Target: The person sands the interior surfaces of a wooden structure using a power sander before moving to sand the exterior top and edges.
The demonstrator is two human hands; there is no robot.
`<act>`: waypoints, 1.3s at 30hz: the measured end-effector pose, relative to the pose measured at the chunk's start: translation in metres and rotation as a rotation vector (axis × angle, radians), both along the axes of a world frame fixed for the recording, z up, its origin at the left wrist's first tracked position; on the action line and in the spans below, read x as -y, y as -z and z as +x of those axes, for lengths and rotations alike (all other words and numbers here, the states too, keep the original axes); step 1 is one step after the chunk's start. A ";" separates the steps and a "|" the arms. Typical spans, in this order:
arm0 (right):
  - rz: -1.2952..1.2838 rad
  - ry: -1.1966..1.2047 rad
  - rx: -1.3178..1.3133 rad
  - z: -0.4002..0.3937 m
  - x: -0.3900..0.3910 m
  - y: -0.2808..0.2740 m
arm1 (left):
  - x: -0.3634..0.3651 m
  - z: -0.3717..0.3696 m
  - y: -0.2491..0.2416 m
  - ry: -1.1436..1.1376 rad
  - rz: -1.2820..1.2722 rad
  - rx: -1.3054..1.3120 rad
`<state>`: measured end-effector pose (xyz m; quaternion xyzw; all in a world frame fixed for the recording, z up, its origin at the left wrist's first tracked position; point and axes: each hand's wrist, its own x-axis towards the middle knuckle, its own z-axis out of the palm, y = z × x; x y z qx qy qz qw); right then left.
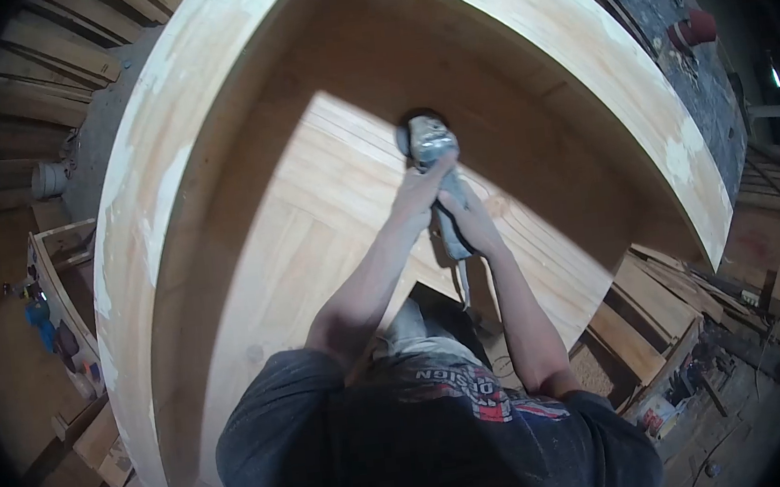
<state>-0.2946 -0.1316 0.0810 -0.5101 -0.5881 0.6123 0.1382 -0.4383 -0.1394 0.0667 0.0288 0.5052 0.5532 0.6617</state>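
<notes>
Head view: upper centre, a dusty grey handheld power tool [428,139] appears worked against a curved pale wooden shell [599,52]. Left hand [417,190] and right hand [471,223] have fingers wrapped around it; moving it likely calls for steady two-handed control.

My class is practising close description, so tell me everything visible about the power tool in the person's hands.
The elongated, dusty grey handheld power tool has a shiny, metallic-looking head, a dark rounded edge beyond it and a slimmer body with black parts. A pale cable trails from its rear towards the wearer. It points away, over the pale wooden panel. The bare left hand grips near the head, the bare right hand the body. Whether it is running is unclear.
</notes>
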 end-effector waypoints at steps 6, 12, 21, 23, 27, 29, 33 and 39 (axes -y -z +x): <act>0.092 -0.237 0.032 -0.137 -0.060 -0.004 | -0.028 -0.129 0.002 -0.314 0.071 -0.027; 0.144 -0.224 0.105 -0.198 -0.112 -0.010 | -0.089 -0.201 0.026 -0.237 -0.010 -0.111; 0.073 -0.145 -0.091 -0.233 -0.163 -0.019 | -0.171 -0.214 0.037 -0.438 0.139 -0.071; 0.184 -0.120 0.031 -0.233 -0.174 -0.025 | -0.189 -0.222 0.057 -0.409 0.207 -0.138; 0.295 -0.228 -0.018 -0.228 -0.191 -0.012 | -0.217 -0.238 0.101 -0.324 0.489 -0.408; 0.305 -0.147 0.005 -0.222 -0.194 -0.015 | -0.206 -0.221 0.065 -0.244 0.432 -0.244; -0.014 -0.136 0.019 -0.197 -0.199 -0.017 | -0.195 -0.192 0.031 -0.096 0.338 0.047; 0.214 -0.080 -0.038 -0.141 -0.182 -0.021 | -0.194 -0.141 0.050 -0.048 0.363 0.048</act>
